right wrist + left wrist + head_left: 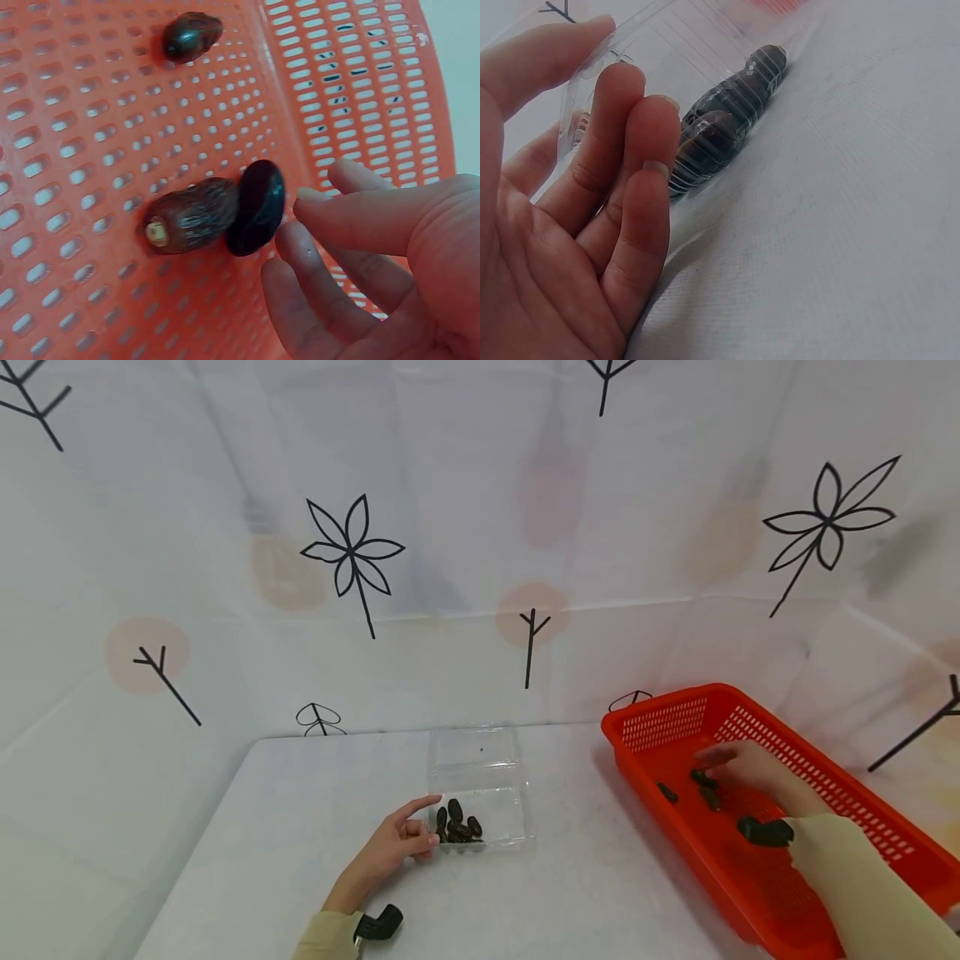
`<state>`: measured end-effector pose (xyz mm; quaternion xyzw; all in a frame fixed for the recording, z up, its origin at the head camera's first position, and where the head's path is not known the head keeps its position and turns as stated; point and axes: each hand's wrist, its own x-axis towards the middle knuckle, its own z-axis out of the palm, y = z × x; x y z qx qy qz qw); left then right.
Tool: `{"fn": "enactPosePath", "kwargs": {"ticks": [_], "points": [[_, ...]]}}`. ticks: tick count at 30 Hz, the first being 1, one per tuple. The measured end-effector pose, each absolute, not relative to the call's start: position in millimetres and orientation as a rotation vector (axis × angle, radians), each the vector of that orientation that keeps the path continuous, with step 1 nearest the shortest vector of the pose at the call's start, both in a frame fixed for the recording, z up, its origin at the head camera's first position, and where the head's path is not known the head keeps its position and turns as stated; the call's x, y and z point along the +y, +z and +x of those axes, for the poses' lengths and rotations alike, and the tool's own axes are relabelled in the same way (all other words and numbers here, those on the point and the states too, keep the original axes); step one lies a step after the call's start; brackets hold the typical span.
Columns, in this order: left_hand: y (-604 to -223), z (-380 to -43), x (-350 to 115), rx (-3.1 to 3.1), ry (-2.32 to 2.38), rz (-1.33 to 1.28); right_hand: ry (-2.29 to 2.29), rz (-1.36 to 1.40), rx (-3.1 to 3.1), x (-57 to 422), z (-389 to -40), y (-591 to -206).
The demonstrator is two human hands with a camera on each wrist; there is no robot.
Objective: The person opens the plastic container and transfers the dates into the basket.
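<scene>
In the head view a clear plastic clamshell box [501, 814] lies with its lid back, with several dark brown dates [455, 811] at its left side. My left hand [395, 839] touches the box's left side, its index finger stretched along the edge and its thumb at the near corner. Loosely bent left fingertips [654, 127] rest by the clear wall, dates [712, 142] showing through it. My right hand [367, 262] is inside the red basket [660, 814], fingers apart and holding nothing. Just beyond them lie a glossy dark date [256, 208] and a wrinkled date [196, 216]; another date [190, 37] lies farther off.
A white cloth [285, 810] covers the table. Behind it hangs a white sheet [450, 527] printed with black plant drawings. The basket's slotted side wall [360, 82] rises beside my right hand. Each wrist wears a black device [379, 923].
</scene>
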<state>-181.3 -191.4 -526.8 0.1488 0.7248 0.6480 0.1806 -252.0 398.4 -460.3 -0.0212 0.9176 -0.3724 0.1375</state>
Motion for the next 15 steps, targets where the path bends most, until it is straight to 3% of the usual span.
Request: {"fn": "enactPosePath", "kwargs": {"ticks": [15], "points": [[-530,-182,-192,2.051,1.832,0.421,-1.08,-0.177,2.758,384,-248,-437]]}}
